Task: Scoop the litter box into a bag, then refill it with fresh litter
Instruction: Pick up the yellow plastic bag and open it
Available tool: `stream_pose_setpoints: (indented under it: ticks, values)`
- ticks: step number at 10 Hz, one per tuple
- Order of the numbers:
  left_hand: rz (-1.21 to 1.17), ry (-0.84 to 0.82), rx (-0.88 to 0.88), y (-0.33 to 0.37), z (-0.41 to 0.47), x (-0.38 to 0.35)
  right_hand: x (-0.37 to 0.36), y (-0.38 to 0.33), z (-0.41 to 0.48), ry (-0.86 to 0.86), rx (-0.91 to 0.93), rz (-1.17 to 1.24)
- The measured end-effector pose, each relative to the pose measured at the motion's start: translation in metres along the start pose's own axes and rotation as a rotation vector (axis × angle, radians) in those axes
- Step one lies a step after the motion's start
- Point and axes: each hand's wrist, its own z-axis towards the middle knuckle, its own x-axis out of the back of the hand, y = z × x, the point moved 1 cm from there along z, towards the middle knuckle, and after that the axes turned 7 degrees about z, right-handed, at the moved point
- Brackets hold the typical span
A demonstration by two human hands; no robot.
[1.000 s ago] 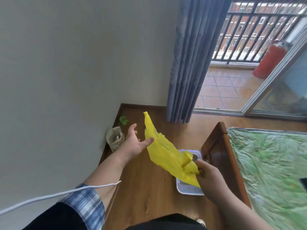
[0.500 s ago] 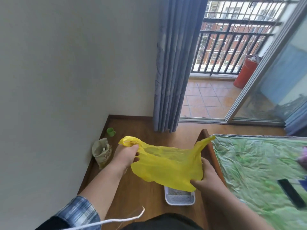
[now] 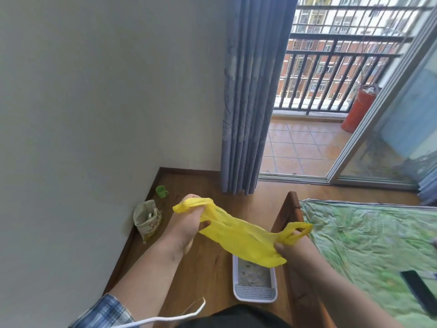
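Currently in hand: opening the yellow bag (image 3: 243,242) into a mouth. By my judgement, no litter has been scooped yet.
How to do it well: find the two film layers at the rim, rub them apart, then draw the handles outward. The mouth should gape above the box instead of being stretched flat.
Risk: thin film may tear if pulled hard along its length.
Beige sack (image 3: 147,220): soft, slumped, top open. It leans on the wall, left of the left hand, and is possibly the fresh litter.
Green cup (image 3: 161,192): small, rigid plastic, beyond the sack.
Left hand (image 3: 189,222): clenched round one bunched end of the bag, with the film crumpled over the knuckles.
Bag itself: glossy, translucent, wrinkled, and slung taut between both hands.
Litter box (image 3: 234,278): white rectangular plastic tray holding grey granules, with a slotted grille at its near end. It sits on the wood floor below the bag and nearer the right hand.
Right hand (image 3: 293,249): pinching the film just under the other looped handle.
Bed frame (image 3: 287,216): polished brown wood, just beside the right hand.
Sheet (image 3: 366,233): green and creased, further right.
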Motion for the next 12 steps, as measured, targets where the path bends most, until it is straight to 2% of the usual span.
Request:
stream_pose_setpoints:
  ticks: [1, 2, 3, 4, 5, 6, 8, 9, 10, 11, 12]
  values:
    - [-0.362, 0.008, 0.116, 0.001, -0.001, -0.002, -0.003, 0.007, -0.002, 0.0, 0.044, 0.038]
    - [-0.503, 0.017, 0.166, 0.0, -0.005, 0.001, -0.005, 0.012, -0.004, -0.035, 0.185, 0.135]
    - [-0.55, 0.014, 0.164, -0.005, -0.006, 0.006, -0.001, 0.011, -0.002, 0.022, 0.054, 0.54]
    - [-0.46, -0.081, 0.131, -0.012, -0.007, 0.018, -0.005, 0.015, 0.004, -0.035, -0.235, 1.058]
    - [-0.312, -0.156, 0.148, -0.028, -0.009, 0.027, -0.005, 0.013, 0.003, -0.095, -0.397, 1.273]
    - [-0.148, -0.146, 0.146, -0.044, -0.012, 0.032, -0.002, 0.004, 0.0, -0.198, -0.368, 1.303]
    - [-0.176, -0.172, 0.209, -0.061, -0.014, 0.05, 0.011, -0.015, -0.005, -0.267, -0.354, 1.406]
    - [0.203, -0.253, 0.138, -0.058, -0.016, 0.051, 0.006, -0.019, -0.007, -0.309, -0.347, 1.309]
    - [0.678, -0.291, 0.075, -0.064, -0.015, 0.043, -0.004, -0.019, -0.006, -0.269, -0.319, 1.244]
    - [0.893, -0.098, -0.019, -0.075, -0.01, 0.039, -0.011, -0.02, -0.008, -0.312, -0.296, 1.236]
    - [0.867, 0.097, -0.065, -0.082, -0.003, 0.046, -0.008, -0.019, -0.009, -0.396, -0.279, 1.204]
